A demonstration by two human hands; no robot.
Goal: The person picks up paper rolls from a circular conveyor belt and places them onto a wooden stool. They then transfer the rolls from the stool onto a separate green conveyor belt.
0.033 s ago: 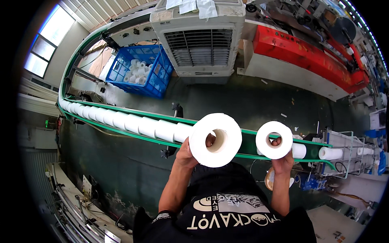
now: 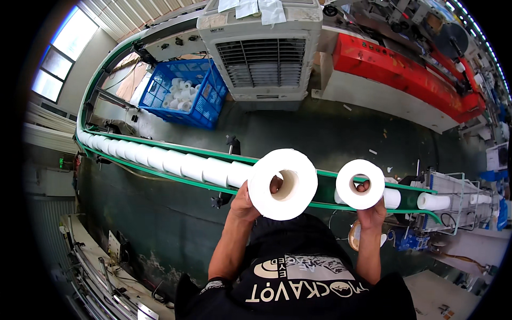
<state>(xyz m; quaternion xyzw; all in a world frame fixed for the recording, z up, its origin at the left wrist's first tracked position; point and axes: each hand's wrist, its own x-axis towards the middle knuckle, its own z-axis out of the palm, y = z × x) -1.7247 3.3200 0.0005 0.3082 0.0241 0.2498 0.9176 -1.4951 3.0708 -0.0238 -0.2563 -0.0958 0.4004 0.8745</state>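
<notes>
My left hand (image 2: pixel 244 204) is closed on a white toilet roll (image 2: pixel 304 178), gripping it from the lower left with a fingertip showing inside the cardboard core. The roll's round end faces up toward me. A second toilet roll (image 2: pixel 376 184), looking smaller, is in my right hand (image 2: pixel 372 214), with fingertips visible through its core. Both rolls are held up over a green-edged conveyor (image 2: pixel 326 188). To the left, a close row of white rolls (image 2: pixel 192 166) lies along the belt. Behind the right-hand roll, another roll (image 2: pixel 392 198) is partly hidden.
A blue crate (image 2: pixel 210 109) with several loose rolls stands beyond the conveyor, beside a large grey air cooler (image 2: pixel 261 64). A red-topped machine (image 2: pixel 394 69) is at the far right. One roll (image 2: pixel 433 201) lies at the conveyor's right end. Metal rods (image 2: pixel 93 272) are at lower left.
The rolls on the conveyor have shifted slightly left. My hands and the two held rolls have hardly moved.
</notes>
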